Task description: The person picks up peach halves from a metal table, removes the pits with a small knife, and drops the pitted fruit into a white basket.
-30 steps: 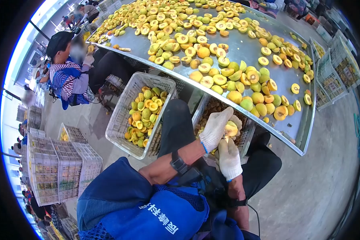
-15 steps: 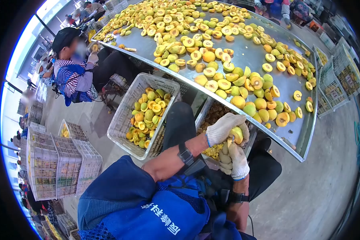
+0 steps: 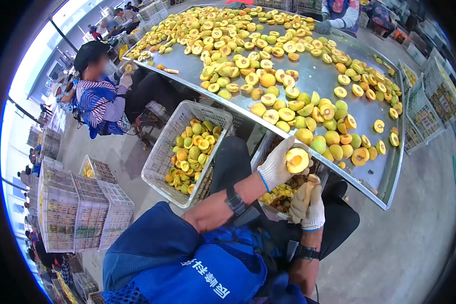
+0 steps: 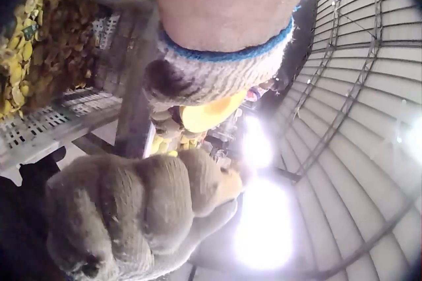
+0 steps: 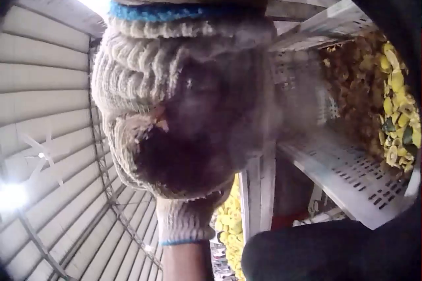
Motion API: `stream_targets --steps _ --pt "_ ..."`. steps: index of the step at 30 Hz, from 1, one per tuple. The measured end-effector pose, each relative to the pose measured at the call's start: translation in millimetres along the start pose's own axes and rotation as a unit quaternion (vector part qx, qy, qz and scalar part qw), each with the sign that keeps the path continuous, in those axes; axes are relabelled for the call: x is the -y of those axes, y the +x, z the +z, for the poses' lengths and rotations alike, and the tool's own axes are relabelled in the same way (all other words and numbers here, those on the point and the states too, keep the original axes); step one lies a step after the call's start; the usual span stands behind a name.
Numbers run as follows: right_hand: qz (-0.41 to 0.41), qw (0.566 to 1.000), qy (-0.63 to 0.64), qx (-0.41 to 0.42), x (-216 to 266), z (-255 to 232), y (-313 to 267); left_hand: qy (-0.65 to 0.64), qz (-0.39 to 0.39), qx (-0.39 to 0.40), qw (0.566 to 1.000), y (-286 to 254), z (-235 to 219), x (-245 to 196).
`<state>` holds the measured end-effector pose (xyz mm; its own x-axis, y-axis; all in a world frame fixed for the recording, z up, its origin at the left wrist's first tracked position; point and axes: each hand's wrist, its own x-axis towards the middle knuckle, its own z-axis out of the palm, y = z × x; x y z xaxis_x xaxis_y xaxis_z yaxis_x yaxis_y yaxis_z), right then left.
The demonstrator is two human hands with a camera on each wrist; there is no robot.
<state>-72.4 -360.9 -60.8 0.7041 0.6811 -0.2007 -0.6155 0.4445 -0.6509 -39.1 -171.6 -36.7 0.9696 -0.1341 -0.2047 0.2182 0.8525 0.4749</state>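
Note:
My gloved left hand (image 3: 275, 167) grips a halved yellow fruit (image 3: 297, 160), its cut face and central hollow toward the head camera. Lower and to the right, my gloved right hand (image 3: 310, 203) is curled, with a small tan piece (image 3: 314, 179) at its thumb and finger; what it is I cannot tell. The hands are apart. In the left wrist view the fruit half (image 4: 212, 113) shows beneath my left glove (image 4: 221, 73), and the right glove (image 4: 142, 212) is a fist. In the right wrist view, my right glove (image 5: 145, 77) hides its own fingertips.
A metal table (image 3: 309, 66) bears many halved fruits. Below my hands stands a crate of yellow and brown scraps (image 3: 279, 196). Another crate (image 3: 159, 147) holds fruit halves beside my knee. Stacked crates (image 3: 58, 213) stand left; a seated person (image 3: 99, 104) works nearby.
The hands have moved apart from around the fruit. The left hand now holds the half with its cut face turned up; the right has drawn back with the tan piece.

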Motion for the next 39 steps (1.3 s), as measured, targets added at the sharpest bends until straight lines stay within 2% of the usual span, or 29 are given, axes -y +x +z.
stream_targets --steps 1,2,3,4,6,7,9,10,13,14,15,16,18,20,22,23,26,27,28,30,32,34,35,36,38,39 --pt "-0.002 1.000 0.000 0.003 2 1 3 0.088 0.031 -0.022 0.995 0 -2 -1" --pt "-0.006 0.992 -0.054 -0.114 4 2 7 0.175 0.061 -0.043 0.982 0 -4 -3" --pt "-0.011 0.968 -0.107 -0.228 7 3 11 0.125 0.059 0.009 0.990 1 -13 -6" --pt "-0.026 0.985 -0.017 -0.170 13 3 3 0.127 0.063 0.008 0.990 4 -19 -6" --pt "-0.096 0.975 -0.044 -0.193 9 10 5 0.117 0.076 -0.017 0.990 3 -24 -5" --pt "-0.096 0.975 -0.042 -0.197 10 9 5 0.123 0.057 -0.044 0.990 -3 -18 -9" --pt "0.056 0.981 -0.052 -0.177 19 4 7 0.160 0.063 -0.058 0.983 -4 -17 -8" --pt "0.086 0.968 -0.135 -0.193 16 6 7 0.196 0.074 -0.079 0.975 -4 -16 -8" --pt "0.103 0.950 -0.161 -0.247 4 6 11 0.190 0.064 -0.075 0.977 -8 -21 -6" --pt "0.028 0.924 -0.281 -0.258 -2 -1 18 0.199 0.069 -0.080 0.974 -8 -18 -8" --pt "-0.045 0.880 -0.394 -0.264 -8 -7 19 0.064 0.036 -0.086 0.994 -9 -16 -10" --pt "-0.043 0.879 -0.392 -0.268 -8 -2 15 0.063 0.031 -0.086 0.994 -10 -19 -8" --pt "-0.132 0.871 -0.378 -0.286 -2 7 15 0.015 -0.002 -0.143 0.990 -4 -26 -9" --pt "-0.134 0.852 -0.410 -0.295 -8 -4 18 -0.017 0.003 -0.132 0.991 -6 -35 -4" --pt "-0.113 0.798 -0.512 -0.295 -10 -12 24 -0.009 0.005 -0.157 0.988 -4 -35 -4" --pt "-0.068 0.814 -0.486 -0.311 -12 -15 24 -0.017 0.007 -0.159 0.987 -5 -35 -4" --pt "-0.031 0.837 -0.433 -0.332 -19 -21 26 -0.019 0.000 -0.166 0.986 -8 -34 -2" --pt "-0.031 0.837 -0.434 -0.332 -16 -21 25 -0.043 -0.005 -0.142 0.989 -11 -34 -4" --pt "0.004 0.882 -0.327 -0.338 -11 -21 25 -0.044 -0.005 -0.140 0.989 -10 -33 -2" --pt "0.079 0.935 -0.100 -0.332 -4 -16 22 0.108 0.032 -0.138 0.984 -12 -33 1" --pt "0.080 0.925 -0.142 -0.342 -2 -6 21 0.122 0.043 -0.134 0.983 -15 -33 5" --pt "0.048 0.956 -0.147 -0.248 4 3 19 0.140 0.059 -0.124 0.981 -10 -31 2" --pt "0.063 0.972 -0.076 -0.213 11 5 12 0.147 0.058 -0.126 0.979 -10 -31 2" --pt "0.068 0.971 -0.075 -0.215 10 12 12 0.153 0.054 -0.127 0.979 -12 -32 5" --pt "-0.032 0.958 -0.175 -0.226 7 28 18 0.168 0.053 -0.128 0.976 -6 -42 15" --pt "-0.041 0.940 -0.250 -0.226 6 31 23 0.170 0.087 -0.099 0.976 -7 -36 16"
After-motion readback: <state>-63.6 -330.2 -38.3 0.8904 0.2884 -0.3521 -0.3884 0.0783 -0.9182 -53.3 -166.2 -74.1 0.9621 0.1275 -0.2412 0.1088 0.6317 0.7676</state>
